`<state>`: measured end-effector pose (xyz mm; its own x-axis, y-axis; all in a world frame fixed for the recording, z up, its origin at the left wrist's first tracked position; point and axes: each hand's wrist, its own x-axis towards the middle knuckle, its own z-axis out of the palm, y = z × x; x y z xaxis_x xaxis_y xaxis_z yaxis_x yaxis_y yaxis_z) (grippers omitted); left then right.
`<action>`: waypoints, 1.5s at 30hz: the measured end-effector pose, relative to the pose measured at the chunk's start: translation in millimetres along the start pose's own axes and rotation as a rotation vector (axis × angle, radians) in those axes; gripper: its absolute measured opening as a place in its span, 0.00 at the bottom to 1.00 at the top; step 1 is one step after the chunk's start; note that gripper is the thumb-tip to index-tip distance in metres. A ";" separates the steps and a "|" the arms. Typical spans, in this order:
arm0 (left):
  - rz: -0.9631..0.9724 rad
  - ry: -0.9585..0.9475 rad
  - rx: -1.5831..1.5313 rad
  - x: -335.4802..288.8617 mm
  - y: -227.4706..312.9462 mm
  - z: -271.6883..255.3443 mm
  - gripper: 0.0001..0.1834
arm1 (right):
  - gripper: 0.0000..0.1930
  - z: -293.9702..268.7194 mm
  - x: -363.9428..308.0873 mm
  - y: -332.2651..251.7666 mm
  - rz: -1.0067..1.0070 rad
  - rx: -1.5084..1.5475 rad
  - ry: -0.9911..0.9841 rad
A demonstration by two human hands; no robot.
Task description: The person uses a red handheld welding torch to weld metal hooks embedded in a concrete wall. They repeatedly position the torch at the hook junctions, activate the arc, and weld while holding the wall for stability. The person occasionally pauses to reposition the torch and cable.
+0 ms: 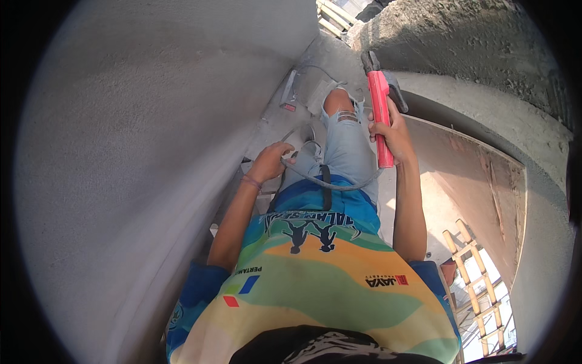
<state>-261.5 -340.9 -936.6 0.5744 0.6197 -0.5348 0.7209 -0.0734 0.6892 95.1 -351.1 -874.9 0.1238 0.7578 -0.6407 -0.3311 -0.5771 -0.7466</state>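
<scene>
My right hand (393, 136) is wrapped round the red handle of a welding electrode holder (379, 97), held upright with its dark jaws at the top and a black lever on its right side. I see no rod clamped in the jaws. From the handle's lower end a grey cable (339, 185) sags across my waist to my left hand (273, 161). The fingers of that hand are closed round the cable, and more of it runs on past them toward the floor by my legs.
A tall grey plastered wall (139, 121) rises close on my left. Rough concrete (473, 42) and a curved ledge (485, 103) border the right. A narrow box with a red end (288, 97) lies on the floor ahead. A bamboo ladder (479, 291) shows at lower right.
</scene>
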 end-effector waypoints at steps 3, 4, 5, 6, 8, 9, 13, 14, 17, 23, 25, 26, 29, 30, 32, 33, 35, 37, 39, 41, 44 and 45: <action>0.037 0.010 0.035 25.3 -58.7 31.3 0.19 | 0.46 23.7 13.6 34.6 -0.091 0.465 -0.238; -0.034 -0.043 0.025 38.8 -79.2 40.0 0.20 | 0.46 35.7 21.5 49.3 -0.091 0.461 -0.205; 0.080 0.034 0.087 53.4 -97.0 46.3 0.21 | 0.46 46.3 31.7 64.2 -0.102 0.462 -0.202; 0.090 0.029 0.130 47.1 -107.3 55.0 0.23 | 0.46 61.8 41.1 76.0 -0.124 0.371 -0.120; 0.086 0.035 0.093 30.4 -117.1 68.9 0.25 | 0.44 90.2 26.0 101.6 -0.107 0.300 -0.046; 0.113 0.085 0.043 18.3 -114.3 70.4 0.25 | 0.43 101.4 21.8 101.8 -0.118 0.315 -0.066; 0.276 0.228 0.070 -31.8 -75.5 31.4 0.24 | 0.41 115.6 5.8 74.4 -0.217 0.262 0.009; 0.317 0.330 0.049 -44.5 -63.6 15.6 0.23 | 0.41 116.8 3.7 66.8 -0.219 0.255 0.043; 0.359 0.655 0.090 -57.0 -31.0 -57.3 0.19 | 0.38 115.3 22.5 26.4 -0.359 0.281 0.086; 0.792 1.287 0.454 -49.6 70.2 -199.3 0.09 | 0.38 111.3 87.1 -72.7 -0.567 0.163 0.210; 0.955 1.360 0.629 -25.4 106.6 -230.6 0.08 | 0.35 107.1 120.4 -103.9 -0.629 0.130 0.317; 0.988 1.380 0.695 -9.5 122.2 -241.3 0.07 | 0.35 103.4 139.2 -117.9 -0.631 0.102 0.372; 1.016 1.455 0.723 46.5 156.8 -261.2 0.09 | 0.36 86.2 207.1 -165.5 -0.654 0.014 0.472; 1.009 1.498 0.739 63.0 161.9 -262.8 0.09 | 0.37 77.1 231.7 -181.5 -0.654 -0.024 0.483; 0.849 1.553 0.785 98.8 170.6 -268.0 0.08 | 0.37 62.1 288.7 -217.8 -0.674 -0.118 0.572; 0.840 1.646 0.893 113.5 173.7 -272.1 0.08 | 0.36 57.5 319.6 -234.5 -0.693 -0.173 0.653; 0.749 1.794 1.189 132.0 175.8 -276.2 0.07 | 0.27 44.3 374.0 -251.3 -0.692 -0.354 1.013; 0.540 1.769 1.272 137.1 174.5 -275.3 0.08 | 0.27 28.9 425.3 -278.3 -0.677 -0.378 0.999; 0.409 1.679 1.348 133.2 172.1 -270.6 0.14 | 0.27 11.2 471.9 -297.5 -0.645 -0.424 0.985; 0.352 1.633 1.367 126.1 169.7 -264.6 0.16 | 0.28 -1.6 514.2 -314.0 -0.620 -0.478 0.960; 0.273 1.564 1.454 116.4 171.6 -260.7 0.20 | 0.25 -17.8 572.7 -338.8 -0.690 -0.687 0.889; 0.268 1.553 1.491 116.5 173.4 -262.5 0.20 | 0.24 -29.5 589.0 -345.0 -0.756 -0.784 0.868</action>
<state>-171.4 -76.3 -751.1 0.5504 0.4031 0.7312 0.8285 -0.1555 -0.5379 309.9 285.3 -1000.0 0.6654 0.6965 0.2686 0.6443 -0.3541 -0.6779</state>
